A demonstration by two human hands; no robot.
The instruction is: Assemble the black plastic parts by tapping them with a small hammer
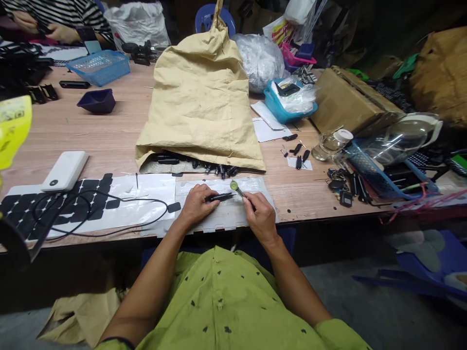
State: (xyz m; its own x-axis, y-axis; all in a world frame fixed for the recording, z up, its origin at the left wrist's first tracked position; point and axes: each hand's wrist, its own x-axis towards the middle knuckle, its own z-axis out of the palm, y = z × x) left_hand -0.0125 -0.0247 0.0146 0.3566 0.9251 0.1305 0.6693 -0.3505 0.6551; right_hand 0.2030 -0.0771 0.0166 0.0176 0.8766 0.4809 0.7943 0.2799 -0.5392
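A slim black part (221, 197) lies in the fingers of my left hand (198, 205), its tip pointing right. My right hand (261, 218) is closed around the handle of a small tool with a round yellow-green head (234, 185), held just right of the black part's tip. Both hands are over a pale grey sheet (204, 222) at the table's front edge. Beyond them stands a large beige cloth bag (204, 112), with several black parts (222, 170) showing at its open mouth. The exact kind of part and tool is too small to make out.
On the left are a white power bank (65, 170), a black cable (120, 234) and a sheet of black stickers (93, 187). Small black parts (299, 161), a blue basket (394, 180) and a cardboard box (346, 99) are right. Another person's hands (60, 34) work at far left.
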